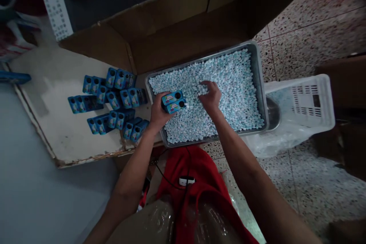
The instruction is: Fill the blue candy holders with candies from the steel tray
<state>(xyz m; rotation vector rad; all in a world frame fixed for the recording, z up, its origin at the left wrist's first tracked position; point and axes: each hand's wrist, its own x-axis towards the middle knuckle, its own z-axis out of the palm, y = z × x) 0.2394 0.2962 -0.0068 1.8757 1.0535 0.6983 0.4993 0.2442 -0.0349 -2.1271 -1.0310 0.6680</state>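
Your left hand (156,113) is clamped on two blue boxes (174,101), held over the near-left corner of the metal tray (259,84). The tray is full of pale pellets (228,84). Your right hand (211,97), fingers curled together, digs into them. More boxes (111,103) lie left of your left hand.

A worn white counter (57,95) carries a cluster of small blue boxes (111,103) lying in rows. A metal tray (259,84) of pale blue-white pellets overlaps its right edge, beside a cardboard box (177,26) behind.
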